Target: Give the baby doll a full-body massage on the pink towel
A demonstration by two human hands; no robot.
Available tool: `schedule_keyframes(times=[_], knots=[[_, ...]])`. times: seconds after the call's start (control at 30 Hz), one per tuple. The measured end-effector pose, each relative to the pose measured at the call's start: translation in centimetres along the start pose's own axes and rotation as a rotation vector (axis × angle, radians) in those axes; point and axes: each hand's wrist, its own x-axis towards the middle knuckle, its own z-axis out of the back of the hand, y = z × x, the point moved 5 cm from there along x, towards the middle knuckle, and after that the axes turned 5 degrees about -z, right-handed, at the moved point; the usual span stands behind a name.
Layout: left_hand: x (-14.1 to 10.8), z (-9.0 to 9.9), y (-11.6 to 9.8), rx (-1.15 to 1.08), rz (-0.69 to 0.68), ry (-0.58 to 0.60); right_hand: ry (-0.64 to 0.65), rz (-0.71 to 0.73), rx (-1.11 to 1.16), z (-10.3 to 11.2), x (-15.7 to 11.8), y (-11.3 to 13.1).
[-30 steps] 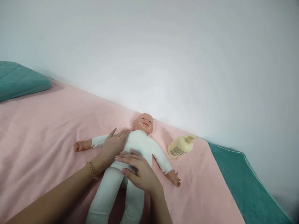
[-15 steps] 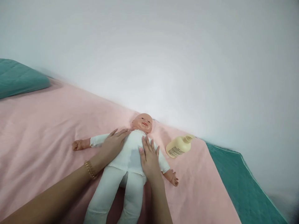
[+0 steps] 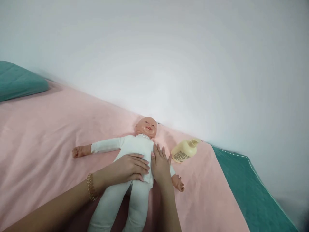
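A baby doll (image 3: 142, 145) with a white cloth body lies on its back on the pink sheet (image 3: 58, 129), arms spread wide. Across its belly lies my left hand (image 3: 129, 167), flat with fingers stretched out; a beaded bracelet (image 3: 91, 187) circles that wrist. My right hand (image 3: 161, 166) rests along the doll's side and upper arm on the right, fingers extended and slightly apart. Neither hand grips anything. Just right of my right hand stands a pale yellow pump bottle (image 3: 183, 150) with printed text on it.
A white wall (image 3: 154, 58) rises directly behind the doll's head. Folded green padding (image 3: 21, 82) lies at the far left, and a green mattress edge (image 3: 251, 180) shows beyond the sheet at the right.
My left hand has slid from the doll's shoulder and chest down and right onto its belly. My right hand has shifted slightly right, toward the doll's side. The bottle stays put.
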Motion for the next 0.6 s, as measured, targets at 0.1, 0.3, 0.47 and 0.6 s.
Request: schedule_keyframes(times=[0.1, 0.3, 0.47, 0.6], knots=[[0.0, 0.1, 0.5, 0.112, -0.011, 0.055, 0.003, -0.008, -0.005, 0.1, -0.1, 0.1], [-0.3, 1.1, 1.9, 0.232, 0.119, -0.031, 0.0, -0.005, -0.028, 0.1, -0.1, 0.1], [-0.8, 1.8, 3.8, 0.352, 0.26, -0.167, 0.003, -0.022, -0.04, 0.2, -0.1, 0.4], [-1.4, 2.7, 5.1, 0.504, 0.406, -0.264, -0.015, -0.038, -0.031, 0.2, -0.1, 0.4]])
